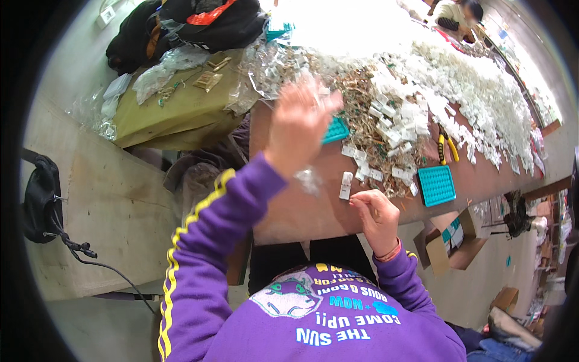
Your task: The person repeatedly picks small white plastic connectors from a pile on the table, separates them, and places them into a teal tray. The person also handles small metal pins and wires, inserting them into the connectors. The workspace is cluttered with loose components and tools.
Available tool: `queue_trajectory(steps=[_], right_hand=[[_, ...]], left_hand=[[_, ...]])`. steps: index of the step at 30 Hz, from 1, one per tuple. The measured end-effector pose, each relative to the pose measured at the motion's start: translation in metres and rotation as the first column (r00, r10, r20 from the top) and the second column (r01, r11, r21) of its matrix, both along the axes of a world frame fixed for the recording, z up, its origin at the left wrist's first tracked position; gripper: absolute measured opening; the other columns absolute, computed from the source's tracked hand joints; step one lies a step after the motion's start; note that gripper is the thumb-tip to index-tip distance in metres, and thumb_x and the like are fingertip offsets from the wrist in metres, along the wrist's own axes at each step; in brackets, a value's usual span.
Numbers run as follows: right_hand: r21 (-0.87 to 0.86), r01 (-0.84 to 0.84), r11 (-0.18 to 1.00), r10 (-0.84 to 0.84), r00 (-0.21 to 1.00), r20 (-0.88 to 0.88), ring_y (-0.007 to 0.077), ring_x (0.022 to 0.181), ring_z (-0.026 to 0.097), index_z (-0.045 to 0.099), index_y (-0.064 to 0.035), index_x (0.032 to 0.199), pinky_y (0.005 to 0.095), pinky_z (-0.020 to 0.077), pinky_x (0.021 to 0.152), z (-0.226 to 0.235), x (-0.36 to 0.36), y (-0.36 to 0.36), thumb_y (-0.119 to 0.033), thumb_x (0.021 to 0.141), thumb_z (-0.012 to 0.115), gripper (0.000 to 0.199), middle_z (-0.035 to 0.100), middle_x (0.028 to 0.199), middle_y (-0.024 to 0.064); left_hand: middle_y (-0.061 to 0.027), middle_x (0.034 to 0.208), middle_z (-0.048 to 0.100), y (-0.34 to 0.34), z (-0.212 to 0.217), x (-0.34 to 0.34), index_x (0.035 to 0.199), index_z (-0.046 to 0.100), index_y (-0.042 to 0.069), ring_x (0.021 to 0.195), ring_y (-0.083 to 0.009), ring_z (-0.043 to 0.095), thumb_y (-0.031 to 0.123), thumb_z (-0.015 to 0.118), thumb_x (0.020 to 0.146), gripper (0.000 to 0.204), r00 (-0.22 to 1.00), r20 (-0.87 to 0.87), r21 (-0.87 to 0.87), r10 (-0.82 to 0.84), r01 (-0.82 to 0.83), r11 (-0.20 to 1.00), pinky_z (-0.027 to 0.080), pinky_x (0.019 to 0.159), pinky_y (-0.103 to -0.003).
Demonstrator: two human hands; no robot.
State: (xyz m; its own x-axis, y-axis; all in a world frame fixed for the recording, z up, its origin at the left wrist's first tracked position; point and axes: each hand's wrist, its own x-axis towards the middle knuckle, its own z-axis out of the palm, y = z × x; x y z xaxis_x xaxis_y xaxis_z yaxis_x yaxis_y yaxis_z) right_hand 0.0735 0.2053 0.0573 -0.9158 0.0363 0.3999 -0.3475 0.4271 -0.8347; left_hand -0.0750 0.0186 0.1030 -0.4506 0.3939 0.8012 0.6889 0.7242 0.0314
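Holding the bare left hand (301, 123) over the brown bench (289, 211), at eleven o'clock from the bare right hand (378, 220), and blurring too much for judging its fingers as spread, closed or gripping. Curling the right hand near the bench's six o'clock edge, holding thumb and forefinger tips close together without showing clearly whether pinching anything. Having a small white rectangular plastic piece (345, 185) lying on the bench at eleven o'clock, just off those tips, and a blurred clear plastic bit (309, 180) showing at six o'clock from the left hand. Seeing a teal ridged plastic tray (335, 130) lying between three and four o'clock from the left hand, partly behind it. From the right hand, seeing loose white plastic pieces (398, 130) heaping up between twelve and one, a pliers-like tool with yellow-and-black handles (442, 151) lying between one and two, and a teal plastic tray with rows of pockets (436, 186) resting at two.
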Motion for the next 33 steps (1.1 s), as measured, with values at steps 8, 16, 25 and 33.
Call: queue_trajectory(steps=[8,16,25,33], right_hand=[[-0.018,0.094,0.995,-0.094,0.996,-0.002,0.0161,0.072,0.066,0.067,0.0012,0.094,0.0264,0.0513,0.065,-0.001,0.008,0.019,0.003,0.087,0.066,0.007,0.067,0.084,0.0093],[0.026,0.157,0.987,-0.156,0.987,-0.048,0.0163,0.073,0.066,0.067,0.0004,0.095,0.0270,0.0517,0.066,-0.002,-0.001,0.027,0.001,0.088,0.067,0.008,0.067,0.084,0.0097],[0.588,0.219,0.778,-0.043,0.953,-0.299,0.0255,0.077,0.063,0.069,-0.0090,0.092,0.0344,0.0521,0.066,-0.004,-0.026,0.043,-0.005,0.084,0.063,0.011,0.064,0.085,0.0074],[0.819,0.076,0.569,0.208,0.950,-0.232,0.0211,0.090,0.059,0.067,-0.0143,0.101,0.0355,0.0460,0.080,-0.016,-0.053,0.049,-0.017,0.077,0.066,0.024,0.061,0.092,0.0016]], left_hand=[[-0.0100,0.099,0.067,0.012,-0.028,-0.012,0.101,0.070,0.013,0.090,-0.0303,0.066,0.020,0.067,0.085,0.018,0.820,0.518,0.016,-0.243,0.275,0.961,0.053,0.079,-0.042],[-0.0042,0.093,0.057,0.049,-0.062,-0.002,0.092,0.063,0.011,0.093,-0.0263,0.059,0.020,0.071,0.076,0.020,0.928,0.363,-0.268,-0.080,0.187,0.945,0.049,0.081,-0.039],[-0.0137,0.085,0.067,0.015,-0.039,0.000,0.093,0.061,0.006,0.080,-0.0326,0.066,0.018,0.068,0.081,0.018,0.844,0.464,0.246,-0.270,0.171,0.954,0.053,0.071,-0.040],[-0.0120,0.079,0.062,-0.043,-0.031,0.075,0.086,0.066,0.000,0.067,-0.0243,0.061,0.005,0.074,0.079,0.012,0.770,0.563,0.411,-0.299,0.054,0.910,0.050,0.063,-0.031]])
